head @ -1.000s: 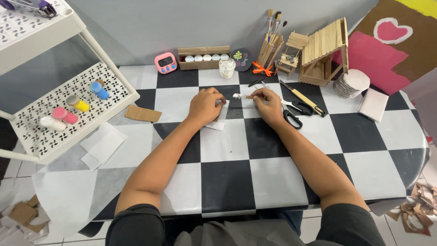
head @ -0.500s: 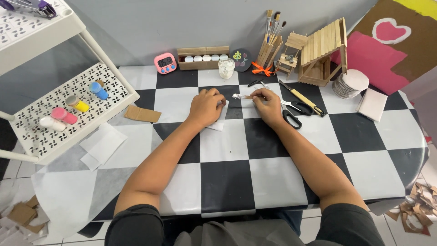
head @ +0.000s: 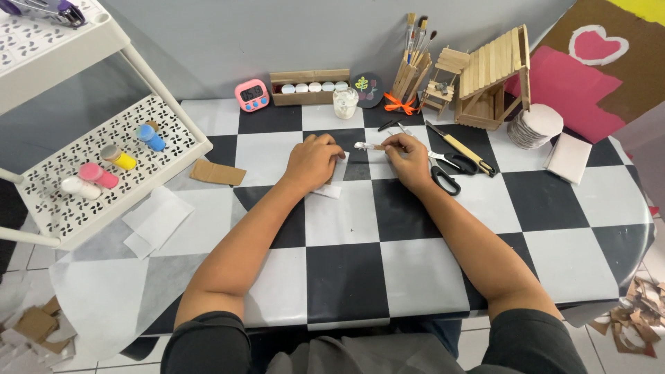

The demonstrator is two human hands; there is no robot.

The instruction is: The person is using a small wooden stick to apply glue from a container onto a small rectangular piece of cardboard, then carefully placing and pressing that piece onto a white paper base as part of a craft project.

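My right hand (head: 409, 158) pinches a thin craft stick (head: 369, 146) with a white-coated tip, held just above the black-and-white checkered table (head: 346, 277). My left hand (head: 313, 161) rests on the table to the left of the stick's tip, fingers curled over a small piece of white paper (head: 327, 190). What the left fingers grip is hidden.
Black-handled scissors (head: 443, 173) and a cutter (head: 460, 149) lie right of my right hand. A stick house (head: 493, 79), brush holder (head: 410, 76), small jar (head: 344, 102), pink timer (head: 251, 95) and paint-pot box (head: 308, 87) line the back. A white cart (head: 90, 166) with paint bottles stands left.
Both hands stay at the same spot on the table; only small finger shifts around the stick are visible.
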